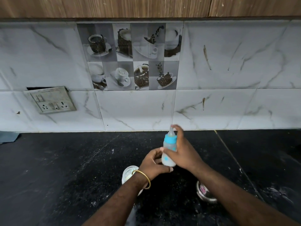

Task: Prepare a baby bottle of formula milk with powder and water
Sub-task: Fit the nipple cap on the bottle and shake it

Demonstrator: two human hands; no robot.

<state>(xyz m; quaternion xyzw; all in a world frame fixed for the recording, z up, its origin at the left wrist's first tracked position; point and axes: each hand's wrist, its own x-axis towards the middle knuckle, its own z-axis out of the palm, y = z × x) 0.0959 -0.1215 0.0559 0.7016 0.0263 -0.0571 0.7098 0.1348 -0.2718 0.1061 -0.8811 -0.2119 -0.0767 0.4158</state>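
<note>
The baby bottle (169,149), capped with a blue collar and clear teat and holding pale milky liquid, is held upright above the black surface (65,168), out in front of the marble-tiled wall. The right hand (184,152) wraps its fingers around the bottle's side with one fingertip up by the teat, while the left hand (153,163), wearing a gold bangle (143,178), grips the bottle's base. Below the bottle, a clear container (128,174) sits behind the left wrist and a steel vessel (205,193) under the right forearm.

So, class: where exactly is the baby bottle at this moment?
In the head view the baby bottle is right of centre, held above the black counter between the left hand and right hand, teat pointing at the tiled wall.
</note>
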